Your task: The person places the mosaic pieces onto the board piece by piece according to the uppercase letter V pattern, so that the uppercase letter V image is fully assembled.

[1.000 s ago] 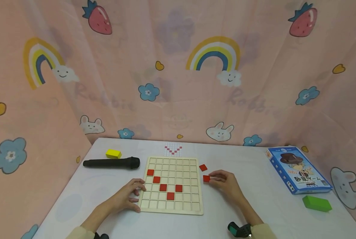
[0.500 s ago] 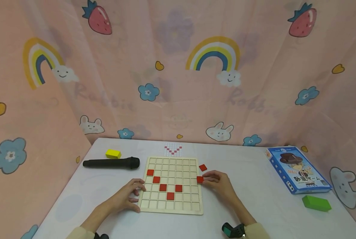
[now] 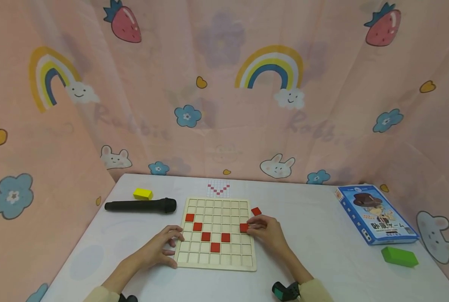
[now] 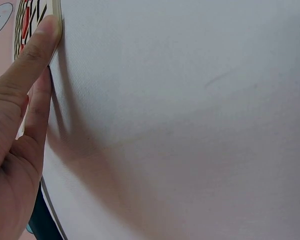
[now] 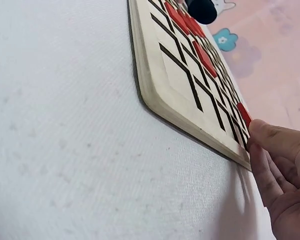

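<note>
A cream wooden grid board (image 3: 216,266) lies flat on the white table. Several red square tiles sit in its cells, such as the lowest red tile (image 3: 215,247). My left hand (image 3: 163,247) rests at the board's left side, fingers and thumb touching the edge; in the left wrist view the thumb (image 4: 34,47) lies against the board's rim. With my right hand (image 3: 268,233) I pinch another red tile (image 3: 244,228) over the board's right-hand columns. Whether it touches a cell is unclear. A loose red tile (image 3: 256,211) lies just off the board's right edge.
Behind the board lies a small pattern card (image 3: 218,189) with a red V. To the left are a black microphone (image 3: 141,206) and a yellow block (image 3: 143,194). A blue game box (image 3: 377,214) and a green block (image 3: 399,257) lie at the right.
My right hand has moved left, bringing the pinched red tile from beside the board to over its right columns. The left hand has stayed in place.
</note>
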Demonstrator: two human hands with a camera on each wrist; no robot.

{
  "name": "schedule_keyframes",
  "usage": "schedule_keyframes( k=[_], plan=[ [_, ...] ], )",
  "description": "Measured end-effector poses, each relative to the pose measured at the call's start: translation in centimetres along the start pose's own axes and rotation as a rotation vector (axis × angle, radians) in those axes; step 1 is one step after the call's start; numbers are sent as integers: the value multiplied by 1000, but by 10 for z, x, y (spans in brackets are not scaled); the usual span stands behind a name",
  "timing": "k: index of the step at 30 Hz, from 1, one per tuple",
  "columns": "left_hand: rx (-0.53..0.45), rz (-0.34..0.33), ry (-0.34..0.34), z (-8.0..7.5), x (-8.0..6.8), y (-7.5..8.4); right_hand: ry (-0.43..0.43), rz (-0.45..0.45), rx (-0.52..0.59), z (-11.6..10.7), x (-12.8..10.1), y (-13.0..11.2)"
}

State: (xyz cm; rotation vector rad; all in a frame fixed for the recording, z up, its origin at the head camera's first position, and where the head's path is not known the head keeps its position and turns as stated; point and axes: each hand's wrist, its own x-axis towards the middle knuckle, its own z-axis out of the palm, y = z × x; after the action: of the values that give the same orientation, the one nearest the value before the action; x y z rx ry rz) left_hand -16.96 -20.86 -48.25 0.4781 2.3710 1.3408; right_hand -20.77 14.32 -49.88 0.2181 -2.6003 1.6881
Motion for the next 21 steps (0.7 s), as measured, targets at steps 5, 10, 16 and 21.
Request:
schedule_keyframes(
  k=[5,10,16,21],
  plan=[
    [-5,0,-4,0,0,-1,1,-35,-69,7,2,-4],
    [-2,-8,-4,-1,1,-1,-1,-41,-86,12,4,-5],
    [-13,-14,-2,-1,0,-1,-25,-69,-61,16,6,-6],
    [-9,-14,-2,-1,0,-1,-38,-78,-52,20,6,-8]
  ],
)
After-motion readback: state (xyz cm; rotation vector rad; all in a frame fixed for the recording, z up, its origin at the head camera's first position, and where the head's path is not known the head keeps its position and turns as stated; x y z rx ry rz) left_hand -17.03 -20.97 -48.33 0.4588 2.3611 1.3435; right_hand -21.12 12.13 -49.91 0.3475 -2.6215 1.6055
